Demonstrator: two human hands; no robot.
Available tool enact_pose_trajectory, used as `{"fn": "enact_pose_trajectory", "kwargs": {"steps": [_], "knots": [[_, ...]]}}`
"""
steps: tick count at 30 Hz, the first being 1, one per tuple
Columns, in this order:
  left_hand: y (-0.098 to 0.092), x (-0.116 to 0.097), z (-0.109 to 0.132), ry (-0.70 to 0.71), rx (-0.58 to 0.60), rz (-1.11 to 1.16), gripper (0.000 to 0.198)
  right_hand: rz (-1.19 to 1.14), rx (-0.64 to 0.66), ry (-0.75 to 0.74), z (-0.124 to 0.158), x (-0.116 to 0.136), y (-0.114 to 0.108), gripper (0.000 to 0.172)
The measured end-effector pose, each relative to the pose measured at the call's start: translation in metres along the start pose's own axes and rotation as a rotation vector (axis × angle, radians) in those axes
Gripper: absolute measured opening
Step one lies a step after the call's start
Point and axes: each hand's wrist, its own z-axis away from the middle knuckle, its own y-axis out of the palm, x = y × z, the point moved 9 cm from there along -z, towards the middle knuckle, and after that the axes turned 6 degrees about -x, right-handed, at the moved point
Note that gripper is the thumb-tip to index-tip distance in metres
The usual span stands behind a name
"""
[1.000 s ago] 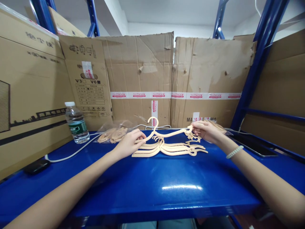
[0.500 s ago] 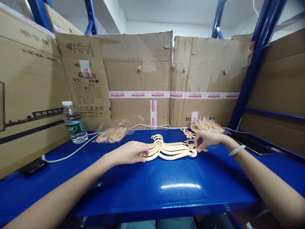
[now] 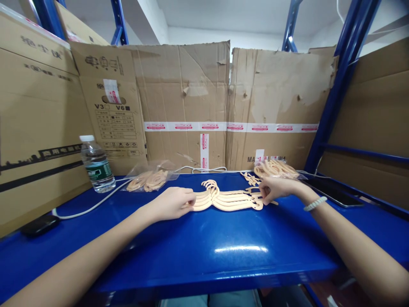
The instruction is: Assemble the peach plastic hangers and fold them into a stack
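A flat stack of several small beige hangers (image 3: 223, 198) lies on the blue shelf top (image 3: 223, 251). My left hand (image 3: 174, 202) has its fingers curled on the stack's left ends. At the stack's right ends my right hand (image 3: 276, 187) pinches the hangers, a white bead bracelet on its wrist. Both hands press the stack against the shelf. A few loose hangers (image 3: 251, 178) lie just behind the right hand.
A clear bag of hangers (image 3: 150, 179) lies at the back left, another pile of hangers (image 3: 276, 168) at the back right. A water bottle (image 3: 96, 164), a white cable (image 3: 92, 204) and a black device (image 3: 38, 224) are on the left. Cardboard boxes (image 3: 188, 102) wall the back and sides. A dark tablet (image 3: 332, 192) lies right.
One second ago both hands held one hanger raised above the stack; they lowered it onto the stack and now rest on the stack's two ends.
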Motion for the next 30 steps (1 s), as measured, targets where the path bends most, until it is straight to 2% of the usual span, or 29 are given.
{"fn": "enact_pose_trajectory", "kwargs": {"steps": [2,4,6,8,10,13,15,17,24,30], "knots": [[-0.003,-0.004,-0.001,-0.030,-0.031,-0.062,0.009,-0.004,-0.056,-0.033,0.003,0.008,-0.005,0.031],[-0.003,-0.010,-0.003,-0.062,-0.066,-0.101,0.013,-0.043,-0.145,-0.132,0.006,0.028,-0.009,0.034],[-0.001,-0.016,-0.003,-0.122,-0.105,-0.101,0.016,-0.082,-0.289,-0.250,0.010,0.054,-0.013,0.035],[0.005,-0.020,-0.002,-0.204,-0.138,-0.086,0.022,-0.097,-0.457,-0.327,0.014,0.079,-0.012,0.044],[0.015,-0.022,0.001,-0.257,-0.133,-0.089,0.034,-0.052,-0.498,-0.367,0.014,0.101,0.005,0.058],[0.035,-0.018,0.007,-0.345,-0.069,-0.117,0.051,0.071,-0.420,-0.373,0.008,0.119,0.040,0.065],[0.044,-0.013,0.009,-0.381,-0.024,-0.138,0.052,0.144,-0.386,-0.349,0.004,0.121,0.055,0.064],[0.047,-0.008,0.008,-0.388,-0.008,-0.152,0.051,0.185,-0.383,-0.330,0.002,0.118,0.060,0.064],[0.056,0.007,0.001,-0.414,0.052,-0.037,0.058,0.201,-0.404,-0.301,-0.010,0.109,0.059,0.065],[0.061,0.015,-0.007,-0.409,0.027,-0.026,0.059,0.176,-0.392,-0.290,-0.020,0.104,0.057,0.061]]}}
